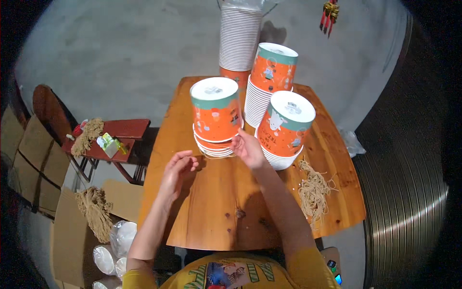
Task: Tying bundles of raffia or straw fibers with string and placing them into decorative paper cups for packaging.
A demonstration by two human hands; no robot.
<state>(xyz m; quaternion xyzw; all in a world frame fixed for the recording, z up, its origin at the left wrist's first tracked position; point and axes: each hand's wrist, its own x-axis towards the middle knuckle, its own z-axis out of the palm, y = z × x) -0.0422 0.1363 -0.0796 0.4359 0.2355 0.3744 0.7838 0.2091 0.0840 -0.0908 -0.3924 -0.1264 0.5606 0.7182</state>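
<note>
A short stack of upside-down orange paper buckets (216, 123) with green bands and white bases stands ahead of me on the wooden table. A thin tan cord (216, 156) loops around its lower rims. At the right side of this stack is my right hand (249, 150), its fingers bent together at the rim where the cord meets them. My left hand (179, 171) hovers to the left of the stack, apart from it, fingers loosely bent and nothing visible in them. Just right of my right hand is another bucket stack (287, 127).
A taller bucket stack (272, 70) and a very tall one (239, 41) stand behind. Loose cord (315, 190) lies on the table's right. Left of the table are a red bench (126, 129) and an open carton (72, 241). A ribbed metal shutter (409, 192) rises at right.
</note>
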